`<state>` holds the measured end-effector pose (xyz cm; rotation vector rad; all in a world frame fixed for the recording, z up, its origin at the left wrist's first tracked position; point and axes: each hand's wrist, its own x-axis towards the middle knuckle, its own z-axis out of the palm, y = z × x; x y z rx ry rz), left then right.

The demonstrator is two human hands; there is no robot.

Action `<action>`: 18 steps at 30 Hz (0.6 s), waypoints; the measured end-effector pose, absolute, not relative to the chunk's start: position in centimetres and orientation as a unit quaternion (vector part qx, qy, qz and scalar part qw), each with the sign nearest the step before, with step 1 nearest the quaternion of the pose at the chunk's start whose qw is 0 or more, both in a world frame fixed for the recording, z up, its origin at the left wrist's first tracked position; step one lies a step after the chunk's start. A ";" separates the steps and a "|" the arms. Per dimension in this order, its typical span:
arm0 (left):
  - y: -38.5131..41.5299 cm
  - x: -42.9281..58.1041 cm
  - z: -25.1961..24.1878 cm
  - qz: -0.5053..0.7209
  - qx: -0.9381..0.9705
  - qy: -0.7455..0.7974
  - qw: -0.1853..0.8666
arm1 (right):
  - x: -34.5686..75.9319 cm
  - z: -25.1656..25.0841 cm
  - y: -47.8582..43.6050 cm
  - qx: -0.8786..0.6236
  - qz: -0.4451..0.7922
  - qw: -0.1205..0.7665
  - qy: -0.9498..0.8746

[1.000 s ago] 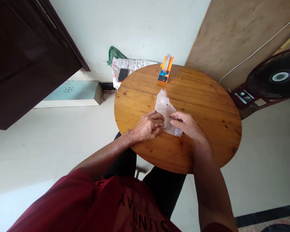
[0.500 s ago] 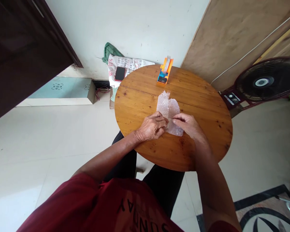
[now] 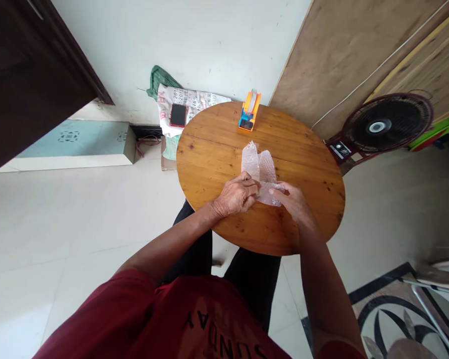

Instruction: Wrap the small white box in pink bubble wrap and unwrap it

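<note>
A sheet of clear bubble wrap lies on the round wooden table, with a fold running across it. My left hand is closed at the sheet's near left side, its curled fingers pressing the wrap; whether anything else sits under them is hidden. On the right, my right hand pinches the right edge of the folded part between thumb and fingers. Beyond the wrap, an orange and blue tape dispenser with a roll of clear tape stands apart from both hands.
Left of the table, a phone rests on a printed white sack, beside a green bag. A fan stands past the right table edge. Behind the table is a white wall.
My right hand has lifted and folded the wrap's near right flap over, away from me. The left hand keeps its place on the sheet. The camera view has turned slightly right.
</note>
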<state>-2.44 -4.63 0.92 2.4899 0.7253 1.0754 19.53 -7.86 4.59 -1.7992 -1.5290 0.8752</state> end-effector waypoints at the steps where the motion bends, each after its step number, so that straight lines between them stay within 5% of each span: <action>1: -4.6 -2.4 0.9 0.379 0.875 0.254 0.164 | 19.3 4.7 -8.0 -0.679 0.349 0.300 -0.572; 18: -4.6 -2.4 1.0 0.358 0.886 0.253 0.148 | 15.5 4.0 -6.6 -0.702 0.324 0.443 -0.453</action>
